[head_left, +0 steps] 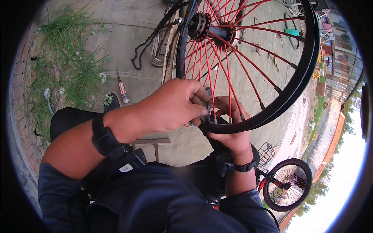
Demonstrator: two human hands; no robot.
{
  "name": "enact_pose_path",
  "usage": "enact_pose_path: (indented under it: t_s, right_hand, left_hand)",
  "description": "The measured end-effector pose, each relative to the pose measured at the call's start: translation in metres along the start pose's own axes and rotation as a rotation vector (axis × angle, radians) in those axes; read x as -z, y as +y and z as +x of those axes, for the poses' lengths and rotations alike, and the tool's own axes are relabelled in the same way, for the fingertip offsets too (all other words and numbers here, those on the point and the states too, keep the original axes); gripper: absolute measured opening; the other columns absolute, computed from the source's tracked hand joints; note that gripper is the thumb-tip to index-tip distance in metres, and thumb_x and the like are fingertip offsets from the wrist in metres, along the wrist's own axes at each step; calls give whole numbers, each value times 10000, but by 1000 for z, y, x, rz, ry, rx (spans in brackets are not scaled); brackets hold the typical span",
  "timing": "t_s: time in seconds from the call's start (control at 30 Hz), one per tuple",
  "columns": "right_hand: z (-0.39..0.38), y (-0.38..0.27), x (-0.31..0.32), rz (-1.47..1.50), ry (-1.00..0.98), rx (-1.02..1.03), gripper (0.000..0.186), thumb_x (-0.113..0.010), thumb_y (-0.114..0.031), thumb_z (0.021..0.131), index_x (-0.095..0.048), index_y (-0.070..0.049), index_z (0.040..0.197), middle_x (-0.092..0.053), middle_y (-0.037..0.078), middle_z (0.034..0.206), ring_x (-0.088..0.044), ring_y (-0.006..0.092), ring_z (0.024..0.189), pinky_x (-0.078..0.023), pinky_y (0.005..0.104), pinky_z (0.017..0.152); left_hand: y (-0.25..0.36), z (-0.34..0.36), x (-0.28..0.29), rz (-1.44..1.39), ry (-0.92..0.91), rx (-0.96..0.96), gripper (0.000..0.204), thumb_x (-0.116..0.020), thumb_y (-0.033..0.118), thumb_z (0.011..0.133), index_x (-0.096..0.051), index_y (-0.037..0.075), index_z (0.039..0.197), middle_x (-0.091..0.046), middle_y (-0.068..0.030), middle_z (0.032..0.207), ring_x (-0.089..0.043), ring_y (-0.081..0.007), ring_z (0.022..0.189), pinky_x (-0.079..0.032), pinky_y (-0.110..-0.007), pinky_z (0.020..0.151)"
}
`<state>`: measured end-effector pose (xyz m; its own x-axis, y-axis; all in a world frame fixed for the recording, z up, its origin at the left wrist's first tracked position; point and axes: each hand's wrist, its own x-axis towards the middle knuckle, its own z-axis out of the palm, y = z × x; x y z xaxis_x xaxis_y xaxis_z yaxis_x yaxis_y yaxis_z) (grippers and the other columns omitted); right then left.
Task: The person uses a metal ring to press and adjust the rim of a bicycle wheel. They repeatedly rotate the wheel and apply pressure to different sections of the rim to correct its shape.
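Note:
A bicycle wheel without a tyre stands before me, with a black rim point(287, 91), red spokes point(248, 70) and a dark hub point(221, 35) bearing a sprocket. At the rim's near lower part, my left hand point(167, 103) is closed, its thumb and fingers pinching a small grey metal piece point(208, 93) beside the spoke ends. What kind of piece it is, the fingers hide. My right hand point(235, 140) wraps the rim from below and outside, with its fingers bent up among the spokes close to the left fingertips.
A loose chain point(136, 58) hangs left of the wheel. On the concrete lies a screwdriver point(123, 91) with a striped handle, near grass point(72, 50). A small stand point(155, 143) is below my left forearm. Right of me is another bicycle wheel point(287, 185); tools lie beyond the spokes.

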<state>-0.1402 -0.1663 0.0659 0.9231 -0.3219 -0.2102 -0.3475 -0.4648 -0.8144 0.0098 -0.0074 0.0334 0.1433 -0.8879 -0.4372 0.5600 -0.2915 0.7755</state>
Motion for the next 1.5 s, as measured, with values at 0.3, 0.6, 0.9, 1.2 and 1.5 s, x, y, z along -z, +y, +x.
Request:
enact_pose_path:
  t_s: [0.3,0.6,0.9,1.2,1.5]
  right_hand:
    - [2,-4,-4,-144,50,74,388,-872,-211,720,-702,-32,1018,-688,97,795,-652,186,664,-521,315,620]
    - [5,-1,-3,-183,46,202,386,-881,-190,675,-722,-48,996,-713,109,862,-693,255,785,-553,352,711]
    - [0,9,4,-368,25,390,565,-919,-186,674,-652,17,1129,-691,163,1108,-692,302,1006,-567,399,852]
    - [-1,10,-1,-293,133,277,505,-917,-200,587,-710,-23,1012,-740,134,992,-715,325,937,-560,417,859]
    - [-2,11,0,-296,115,267,534,-914,-191,588,-702,-22,1047,-734,134,1035,-707,321,977,-551,412,873]
  left_hand:
    - [0,3,-3,221,43,20,305,-760,161,947,-642,-2,1176,-669,-26,815,-619,-75,674,-522,-246,576]
    - [1,2,-6,384,31,-32,318,-718,243,983,-664,-18,1155,-636,-37,693,-607,-82,573,-507,-271,521]
    - [0,4,-14,474,159,-82,386,-758,355,897,-691,-25,899,-705,-188,765,-711,-344,747,-534,-438,687]
    - [-15,13,-15,466,178,-122,424,-760,382,875,-633,-17,809,-668,-197,721,-687,-374,711,-513,-466,654]
    - [-14,13,-16,510,206,-153,442,-764,393,873,-606,-17,831,-661,-205,721,-687,-393,724,-514,-479,658]
